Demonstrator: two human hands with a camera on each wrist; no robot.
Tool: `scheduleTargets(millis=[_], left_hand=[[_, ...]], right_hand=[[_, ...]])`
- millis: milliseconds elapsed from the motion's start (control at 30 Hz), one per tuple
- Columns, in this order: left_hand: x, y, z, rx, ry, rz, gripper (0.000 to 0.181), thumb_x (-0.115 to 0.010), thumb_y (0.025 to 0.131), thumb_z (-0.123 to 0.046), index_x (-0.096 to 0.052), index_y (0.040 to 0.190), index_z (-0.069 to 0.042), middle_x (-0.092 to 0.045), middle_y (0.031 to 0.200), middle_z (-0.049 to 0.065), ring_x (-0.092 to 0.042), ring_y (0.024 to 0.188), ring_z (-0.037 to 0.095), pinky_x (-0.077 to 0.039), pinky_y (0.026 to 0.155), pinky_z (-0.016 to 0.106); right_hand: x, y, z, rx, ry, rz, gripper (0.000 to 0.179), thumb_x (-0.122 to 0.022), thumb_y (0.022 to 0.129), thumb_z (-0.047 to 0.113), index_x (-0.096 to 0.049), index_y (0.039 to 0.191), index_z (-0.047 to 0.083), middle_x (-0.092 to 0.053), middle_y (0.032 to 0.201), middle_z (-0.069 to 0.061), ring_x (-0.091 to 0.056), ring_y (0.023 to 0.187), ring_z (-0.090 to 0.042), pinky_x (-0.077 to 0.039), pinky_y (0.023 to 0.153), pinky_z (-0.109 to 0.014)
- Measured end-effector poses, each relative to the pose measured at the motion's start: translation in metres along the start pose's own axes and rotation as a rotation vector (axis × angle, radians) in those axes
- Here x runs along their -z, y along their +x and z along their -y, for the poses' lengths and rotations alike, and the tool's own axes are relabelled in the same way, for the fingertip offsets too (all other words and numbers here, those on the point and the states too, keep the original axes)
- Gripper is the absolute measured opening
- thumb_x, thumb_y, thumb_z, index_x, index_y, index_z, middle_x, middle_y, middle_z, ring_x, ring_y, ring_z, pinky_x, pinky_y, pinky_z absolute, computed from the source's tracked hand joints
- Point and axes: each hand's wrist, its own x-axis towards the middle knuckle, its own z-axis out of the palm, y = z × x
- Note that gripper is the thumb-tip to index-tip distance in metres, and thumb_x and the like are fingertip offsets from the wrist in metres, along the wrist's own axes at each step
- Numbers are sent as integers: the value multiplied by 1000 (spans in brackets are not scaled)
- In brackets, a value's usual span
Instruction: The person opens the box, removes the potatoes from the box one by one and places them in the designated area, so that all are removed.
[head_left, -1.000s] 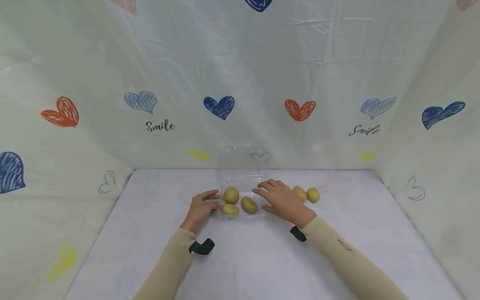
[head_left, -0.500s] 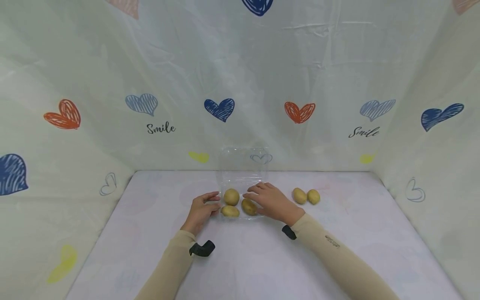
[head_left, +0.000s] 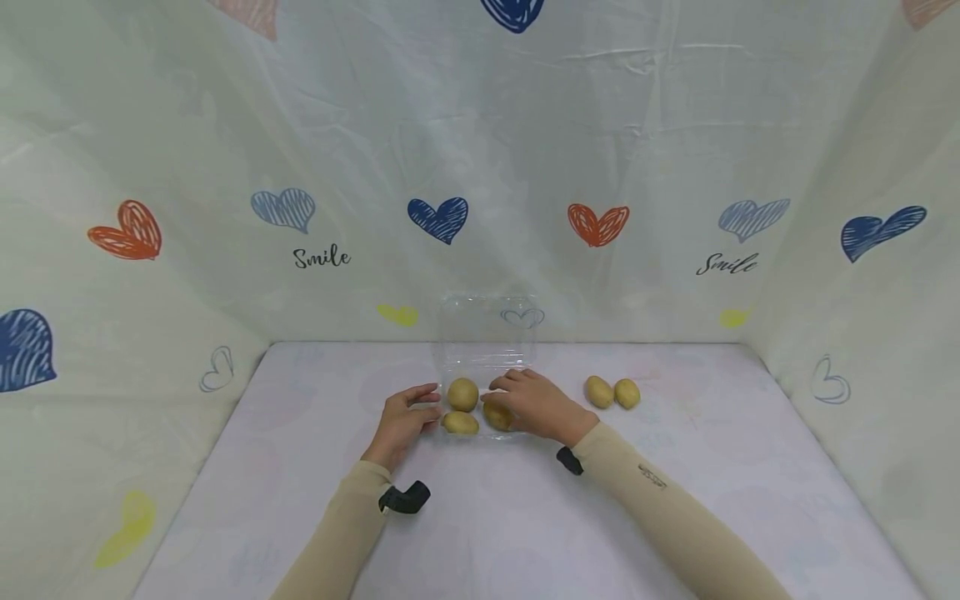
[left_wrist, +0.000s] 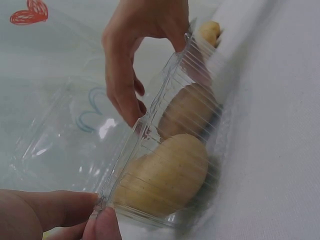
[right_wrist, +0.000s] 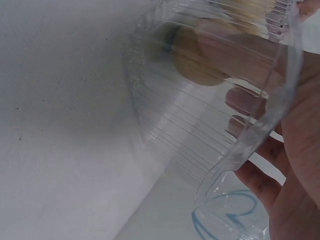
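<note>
Walled on three sides by pale sheeting (head_left: 525,108) printed with red, blue and yellow hearts (head_left: 438,221) plus "Smile" lettering (head_left: 322,256). White-covered table (head_left: 480,542) below. Toward its back: clear container (right_wrist: 257,135), lid (head_left: 480,321) raised, holding round potato (head_left: 462,394), oval potato (head_left: 461,422), right potato (head_left: 497,416). Further right on the table, two loose potatoes (head_left: 599,392). Pinching the container's left rim with left hand (head_left: 403,425); reaching inside with right hand (head_left: 542,407), thumb at right potato, fingers bent; gripped or not, cannot tell.
</note>
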Motion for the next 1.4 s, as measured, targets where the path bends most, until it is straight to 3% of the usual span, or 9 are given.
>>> scheduleTargets(millis=[500,967,1200,1400], left_hand=[[0,2,0,0,-13,8,48,-66,95,10,-62,142,3,-65,128,21,-64,87,12,-56,75,23],[-1,2,2,8,-11,2,49,-66,94,11,-62,142,4,-66,128,21,-64,87,12,-57,76,23],[0,0,1,-7,-20,5,48,-67,94,11,-61,142,6,-66,128,23,-64,84,10,-57,73,22],[0,2,1,2,-28,-3,48,-67,94,11,-62,141,5,-66,126,21,-64,84,11,-56,72,21]], right_hand=[[2,7,-1,-11,94,116,48,-89,87,19,-74,132,17,-73,127,0,-63,119,-22,-54,103,-41],[0,9,-2,-7,109,130,50,-92,84,16,-74,131,19,-73,126,1,-62,121,-23,-49,110,-44],[6,5,-3,-15,19,94,53,-94,82,23,-74,131,20,-72,128,1,-62,124,-23,-48,111,-42],[13,-2,-8,-19,3,-3,56,-95,80,22,-73,131,17,-72,129,-1,-62,125,-24,-48,111,-42]])
